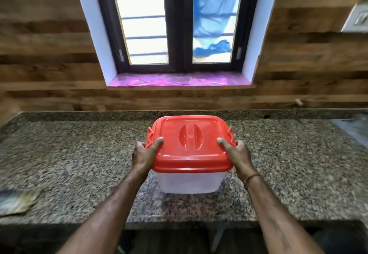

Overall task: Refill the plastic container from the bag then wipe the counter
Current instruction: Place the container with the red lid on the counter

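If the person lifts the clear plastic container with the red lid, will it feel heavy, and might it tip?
The clear plastic container with the red lid probably feels light: its translucent wall shows no fill. It looks stiff and boxy, wide for its height, so tipping seems unlikely. With the left hand and right hand gripping opposite sides, slipping appears unlikely.

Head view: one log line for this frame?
left hand: grip on red lid | right hand: same | clear plastic container: closed, on speckled granite counter
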Demonstrator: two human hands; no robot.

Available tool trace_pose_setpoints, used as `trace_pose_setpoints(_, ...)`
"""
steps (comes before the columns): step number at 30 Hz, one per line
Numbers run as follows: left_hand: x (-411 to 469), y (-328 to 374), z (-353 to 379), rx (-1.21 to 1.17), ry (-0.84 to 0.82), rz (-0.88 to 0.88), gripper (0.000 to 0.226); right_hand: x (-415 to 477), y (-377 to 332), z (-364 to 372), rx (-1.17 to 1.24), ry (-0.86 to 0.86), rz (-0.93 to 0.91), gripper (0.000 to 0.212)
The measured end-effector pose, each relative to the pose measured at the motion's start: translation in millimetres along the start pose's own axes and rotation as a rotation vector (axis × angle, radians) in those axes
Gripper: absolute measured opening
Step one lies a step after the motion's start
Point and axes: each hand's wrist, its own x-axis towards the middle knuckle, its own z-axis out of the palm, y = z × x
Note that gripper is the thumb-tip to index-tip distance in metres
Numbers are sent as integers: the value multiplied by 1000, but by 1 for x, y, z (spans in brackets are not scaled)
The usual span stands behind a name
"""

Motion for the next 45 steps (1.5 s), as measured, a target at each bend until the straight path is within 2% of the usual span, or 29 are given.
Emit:
trace_pose_setpoints(2, 13, 0, 15, 11, -4, -27, 74, 21, 5, 1, -20, -39, 26, 57)
trace_pose_setpoints(6, 35, -5, 30, 86, -3, -52, 69, 54, 18, 7, -78, -93, 46, 57)
trace_pose_setpoints(8, 52, -5, 30, 139, -19, -70, 77, 69, 13, 11, -160, -86, 41, 52)
trace_pose_setpoints(12, 74, -4, 27, 158, -101, -102, 84, 86, 3, 19, -293, -15, 40, 56)
trace_pose_setpoints(17, 88, -17, 29, 99, -55, -98, 72, 91, 9, 22, -338, 3, 47, 58)
trace_pose_setpoints(22, 92, -25, 26, -148, -61, -269, 56, 92, 9, 27, -316, 4, 90, 58)
trace_pose_setpoints(25, 98, -20, 29, -132, 3, -167, 44, 88, 8, 31, -314, 22, 83, 57)
trace_pose_setpoints(26, 98, -18, 30, -69, 22, -90, 51, 87, 8, 32, -311, 31, 80, 57)
trace_pose_setpoints(28, 91, -17, 33, 94, -52, 50, 82, 83, 5, 34, -311, 53, 88, 61)
trace_pose_setpoints(30, 84, -21, 34, 179, -103, 95, 106, 82, 6, 37, -276, 75, 121, 68)
trace_pose_setpoints(31, 85, -24, 33, 186, -104, 95, 110, 81, 6, 38, -236, 87, 147, 70)
trace_pose_setpoints(35, 92, -31, 33, 182, -106, 98, 100, 84, 7, 35, -61, 130, 239, 67)
trace_pose_setpoints(40, 95, -31, 35, 186, -110, 85, 106, 80, 7, 27, -14, 185, 327, 47)
trace_pose_setpoints(43, 97, -29, 31, 194, -117, 63, 111, 77, 0, 30, -263, 329, 140, 31)
trace_pose_setpoints(45, 94, -26, 31, 201, -121, 47, 114, 74, 2, 33, -400, 345, -57, 45)
